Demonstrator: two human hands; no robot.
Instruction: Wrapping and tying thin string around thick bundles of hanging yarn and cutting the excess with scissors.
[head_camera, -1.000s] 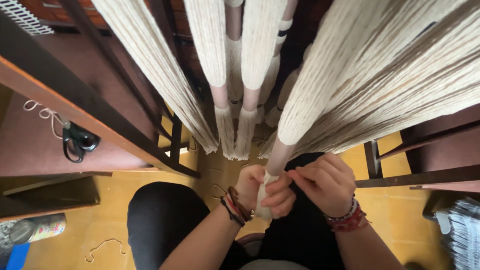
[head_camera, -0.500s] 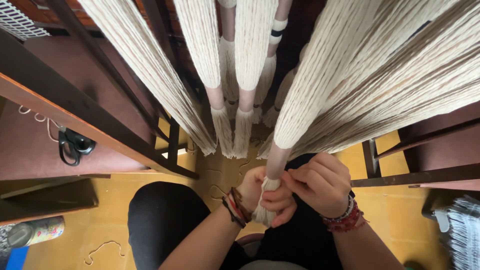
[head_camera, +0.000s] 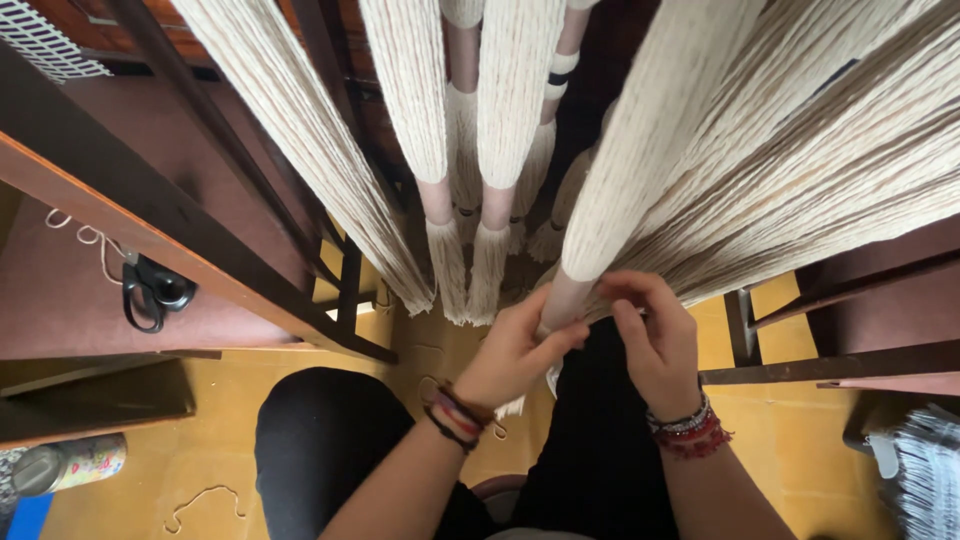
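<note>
A thick bundle of cream warp threads (head_camera: 640, 180) hangs down from above, bound at its lower end by a pinkish wrapped band (head_camera: 566, 297). My left hand (head_camera: 515, 350) grips the bundle just below that band, with the loose tassel end (head_camera: 512, 405) hanging under it. My right hand (head_camera: 650, 335) pinches threads beside the band on the right, where more threads fan out (head_camera: 800, 210). Both wrists wear beaded and cord bracelets. Other bound bundles (head_camera: 490, 150) hang behind.
Dark wooden loom beams (head_camera: 170, 230) slope at left, with black scissors (head_camera: 150, 292) lying on a board. More wooden rails (head_camera: 840, 360) cross at right. My dark-trousered legs (head_camera: 320, 450) sit above a yellow floor, with a patterned bottle (head_camera: 70, 465) at lower left.
Both hands have moved up the bundle to the pinkish band. The view has shifted slightly.
</note>
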